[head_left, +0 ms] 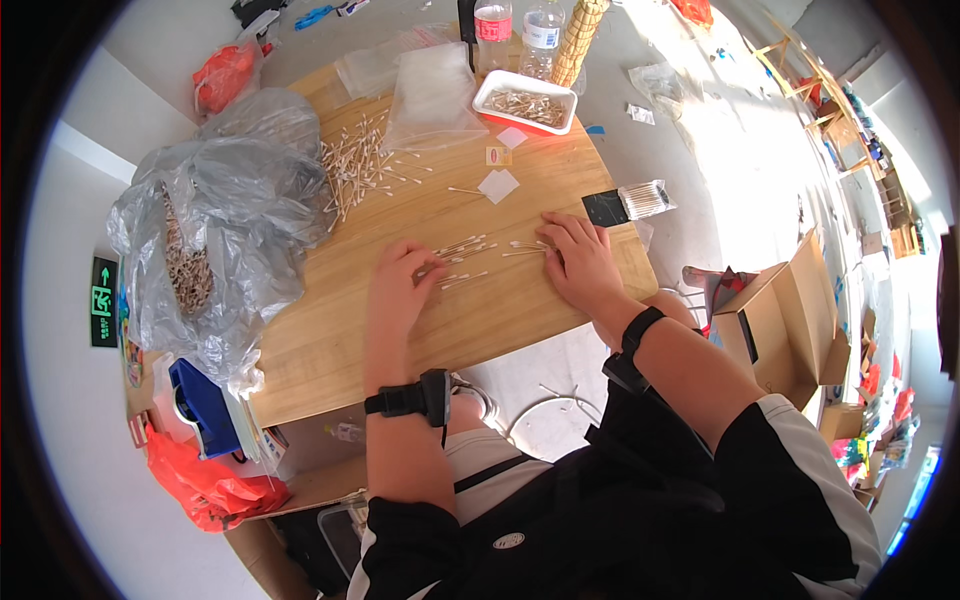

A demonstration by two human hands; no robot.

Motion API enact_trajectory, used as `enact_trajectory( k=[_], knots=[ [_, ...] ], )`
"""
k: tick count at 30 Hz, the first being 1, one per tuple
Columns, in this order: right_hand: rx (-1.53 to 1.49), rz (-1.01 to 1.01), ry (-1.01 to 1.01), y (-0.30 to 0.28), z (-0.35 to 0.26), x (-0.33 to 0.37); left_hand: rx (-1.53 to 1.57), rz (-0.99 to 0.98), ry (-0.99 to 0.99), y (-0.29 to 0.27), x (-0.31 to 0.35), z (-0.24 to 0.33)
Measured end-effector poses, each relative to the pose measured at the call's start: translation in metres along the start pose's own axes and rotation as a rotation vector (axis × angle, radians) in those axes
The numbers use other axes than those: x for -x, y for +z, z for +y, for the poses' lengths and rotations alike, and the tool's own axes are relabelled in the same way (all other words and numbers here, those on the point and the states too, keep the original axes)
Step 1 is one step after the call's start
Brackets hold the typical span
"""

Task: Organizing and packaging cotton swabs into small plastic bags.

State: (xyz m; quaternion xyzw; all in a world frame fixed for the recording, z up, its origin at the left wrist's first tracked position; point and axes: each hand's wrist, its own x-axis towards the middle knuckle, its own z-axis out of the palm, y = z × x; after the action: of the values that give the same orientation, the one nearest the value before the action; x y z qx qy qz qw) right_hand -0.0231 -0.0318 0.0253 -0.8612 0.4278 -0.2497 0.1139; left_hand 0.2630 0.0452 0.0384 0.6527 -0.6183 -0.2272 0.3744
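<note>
Several cotton swabs (462,247) lie in a loose row on the wooden table in front of me. My left hand (406,277) is at their left ends, its fingers bent and closed around some of the sticks; the fingertips partly hide them. To the right, my right hand (582,258) rests on the tabletop with its fingers stretched and apart. A few more swabs (524,248) lie beside its thumb and index finger, their right ends partly hidden by the hand. Beyond my right hand, at the table edge, is a clear packet of swabs (646,200) with a black card end (605,208).
A big swab pile (352,165) lies on the wooden table (330,350) beside a grey plastic bag (240,150). Farther back are clear bags (432,95), a white tray of swabs (527,103), bottles (541,40) and paper squares (498,186). A cardboard box (785,320) stands at right.
</note>
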Motion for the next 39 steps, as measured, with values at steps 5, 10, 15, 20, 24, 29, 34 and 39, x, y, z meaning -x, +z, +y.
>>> enact_trajectory(
  k=[5, 10, 15, 20, 24, 29, 34, 39],
  knots=[
    [-0.008, 0.002, 0.001, -0.001, -0.001, -0.001, -0.211, -0.010, 0.096, -0.011, 0.009, 0.004],
    [-0.040, 0.005, 0.004, -0.002, -0.001, -0.002, -0.304, -0.007, 0.140, -0.003, 0.013, 0.002],
    [-0.066, -0.013, 0.033, -0.003, 0.001, -0.001, -0.328, 0.038, 0.151, 0.007, 0.009, 0.002],
    [-0.075, -0.005, 0.034, -0.003, 0.002, -0.001, -0.325, 0.114, 0.231, 0.041, -0.002, 0.026],
    [-0.064, 0.001, 0.029, -0.001, 0.002, -0.002, -0.290, 0.099, 0.277, 0.069, -0.011, 0.041],
    [-0.048, -0.001, 0.029, -0.002, 0.000, -0.002, -0.321, 0.047, 0.229, 0.074, -0.019, 0.041],
    [-0.088, -0.006, 0.054, 0.000, 0.000, -0.001, -0.366, -0.012, 0.190, 0.050, -0.018, 0.037],
    [-0.066, 0.016, 0.028, -0.002, 0.003, 0.001, -0.383, -0.028, 0.131, 0.011, 0.003, 0.028]
  ],
)
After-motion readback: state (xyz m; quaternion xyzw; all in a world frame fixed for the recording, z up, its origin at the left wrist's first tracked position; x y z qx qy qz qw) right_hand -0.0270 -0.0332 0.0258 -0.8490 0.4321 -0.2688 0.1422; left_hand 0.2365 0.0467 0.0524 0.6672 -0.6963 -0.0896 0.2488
